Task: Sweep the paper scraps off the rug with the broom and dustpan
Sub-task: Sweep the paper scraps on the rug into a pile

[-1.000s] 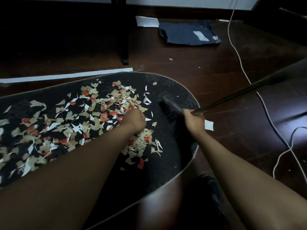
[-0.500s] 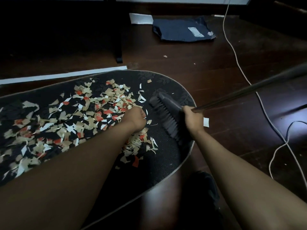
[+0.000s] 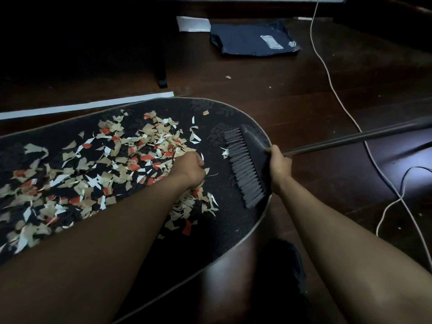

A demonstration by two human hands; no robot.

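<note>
A dark oval rug [image 3: 233, 228] lies on the wooden floor, strewn with several tan, white and red paper scraps [image 3: 117, 164]. My left hand [image 3: 190, 169] rests as a fist on the right edge of the scrap pile; what its curled fingers hold, if anything, is hidden. My right hand [image 3: 279, 167] grips the dark broom [image 3: 243, 164] where the handle meets the head. The broom head sits over the rug's right end, bristles turned left toward the scraps, and its handle [image 3: 350, 139] runs off to the right. No dustpan is in view.
A white cable [image 3: 327, 73] and a black cable [image 3: 406, 176] trail across the floor on the right. A dark blue bag [image 3: 250, 39] lies at the back, a furniture leg [image 3: 161, 54] and a white strip [image 3: 81, 106] behind the rug, a dark object [image 3: 285, 265] below it.
The broom head has swung up and turned, so its bristles now face left toward the pile. My left hand has stayed on the scraps.
</note>
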